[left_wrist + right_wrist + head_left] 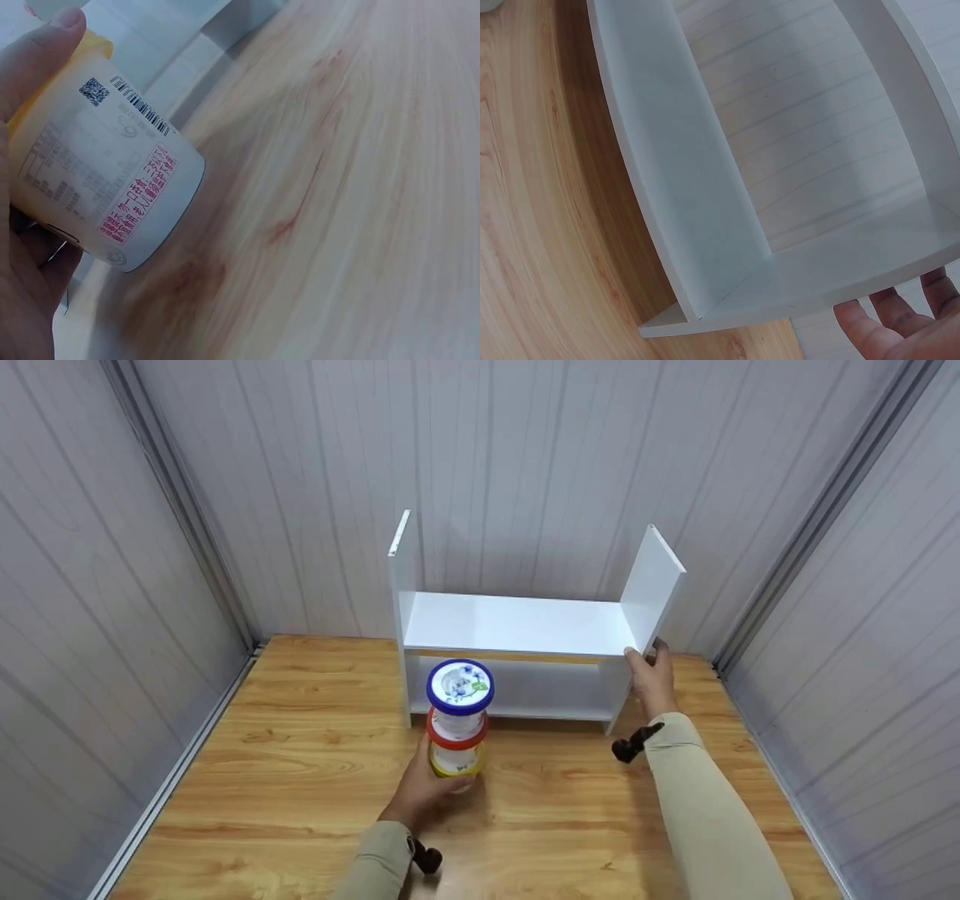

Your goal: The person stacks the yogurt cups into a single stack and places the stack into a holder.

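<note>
My left hand (421,789) grips the lowest tub of a stack of three, a white tub with a yellow rim (105,161). On top of it stand a red-rimmed tub (457,737) and a tub with a blue-rimmed, flower-printed lid (460,687). In the left wrist view the tub's underside looks close to the wood surface; contact cannot be told. A white two-tier shelf (517,624) stands behind the stack. At its right side panel, my right hand (651,679) holds the edge, thumb in front and fingers on the outer face (900,319).
The wooden tabletop (300,757) runs back to a pale panelled wall (337,495), with further walls left and right. Between the shelf's upright side panels (654,577) lie an upper board and a lower board. Dark wrist-camera mounts (426,856) stick out at both cuffs.
</note>
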Demonstrator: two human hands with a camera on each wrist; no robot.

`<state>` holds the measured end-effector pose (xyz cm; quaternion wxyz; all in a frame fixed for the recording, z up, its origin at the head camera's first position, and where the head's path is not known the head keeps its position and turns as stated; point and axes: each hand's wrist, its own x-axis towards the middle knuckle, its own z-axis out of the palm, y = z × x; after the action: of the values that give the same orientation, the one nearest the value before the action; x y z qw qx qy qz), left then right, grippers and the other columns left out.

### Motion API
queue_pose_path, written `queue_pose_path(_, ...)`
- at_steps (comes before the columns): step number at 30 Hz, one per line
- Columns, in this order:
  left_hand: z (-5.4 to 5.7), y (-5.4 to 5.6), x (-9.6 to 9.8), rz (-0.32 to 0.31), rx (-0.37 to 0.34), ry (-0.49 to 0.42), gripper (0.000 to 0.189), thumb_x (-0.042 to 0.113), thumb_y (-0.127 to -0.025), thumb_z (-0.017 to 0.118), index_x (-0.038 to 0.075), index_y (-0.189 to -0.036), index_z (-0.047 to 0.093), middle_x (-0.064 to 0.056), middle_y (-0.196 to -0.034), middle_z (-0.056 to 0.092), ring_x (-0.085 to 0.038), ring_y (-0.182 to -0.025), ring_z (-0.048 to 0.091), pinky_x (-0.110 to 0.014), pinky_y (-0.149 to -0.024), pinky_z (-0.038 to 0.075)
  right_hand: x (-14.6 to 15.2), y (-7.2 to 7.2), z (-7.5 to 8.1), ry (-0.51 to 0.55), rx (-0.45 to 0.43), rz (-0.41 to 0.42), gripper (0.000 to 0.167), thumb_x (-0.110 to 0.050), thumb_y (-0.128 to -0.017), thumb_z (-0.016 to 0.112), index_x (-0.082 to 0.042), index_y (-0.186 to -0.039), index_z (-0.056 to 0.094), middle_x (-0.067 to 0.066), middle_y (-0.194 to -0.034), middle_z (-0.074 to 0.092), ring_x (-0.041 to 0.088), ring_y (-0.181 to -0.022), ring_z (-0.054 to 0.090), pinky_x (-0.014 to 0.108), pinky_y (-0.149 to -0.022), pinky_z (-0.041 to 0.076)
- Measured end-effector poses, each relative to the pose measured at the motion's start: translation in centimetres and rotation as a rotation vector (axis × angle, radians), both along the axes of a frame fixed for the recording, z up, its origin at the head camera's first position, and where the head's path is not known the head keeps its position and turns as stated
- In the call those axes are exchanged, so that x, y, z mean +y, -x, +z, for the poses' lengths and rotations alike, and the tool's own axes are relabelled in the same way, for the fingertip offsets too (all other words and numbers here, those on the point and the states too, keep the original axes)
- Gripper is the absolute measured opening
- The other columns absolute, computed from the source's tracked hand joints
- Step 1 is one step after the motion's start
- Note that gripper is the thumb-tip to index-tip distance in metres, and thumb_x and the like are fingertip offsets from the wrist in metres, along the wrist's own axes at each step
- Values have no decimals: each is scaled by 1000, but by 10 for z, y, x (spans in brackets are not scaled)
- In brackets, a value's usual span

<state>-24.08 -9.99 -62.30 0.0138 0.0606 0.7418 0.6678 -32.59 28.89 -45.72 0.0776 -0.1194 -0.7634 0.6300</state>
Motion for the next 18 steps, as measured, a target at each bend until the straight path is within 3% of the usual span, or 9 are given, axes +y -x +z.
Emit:
queue_pose_path(5,0,1,0,-30,32,-12,113,23,-65,97,30,-155,28,-1,-142,53,-27,-131,51,-55,-114,36,-3,1,2,-5,0,-4,81,-38,-101,55,-18,-164,8,24,-156,31,37,-142,35,54,-115,35)
queue_pose_path(11,5,3,4,-73,-2,-44,109,16,-68,95,34,-153,30,2,-145,51,-27,-134,48,-56,-115,34,-4,1,2,6,-9,-10,81,-38,-101,55,-19,-164,8,23,-157,30,37,-143,35,56,-114,36)
queue_pose_path(18,8,8,12,-53,-28,-11,113,22,-64,98,33,-153,29,3,-144,51,-27,-133,49,-57,-115,35,-6,1,2,12,-6,2,81,-40,-101,55,-19,-164,8,24,-157,31,39,-142,35,58,-113,36)
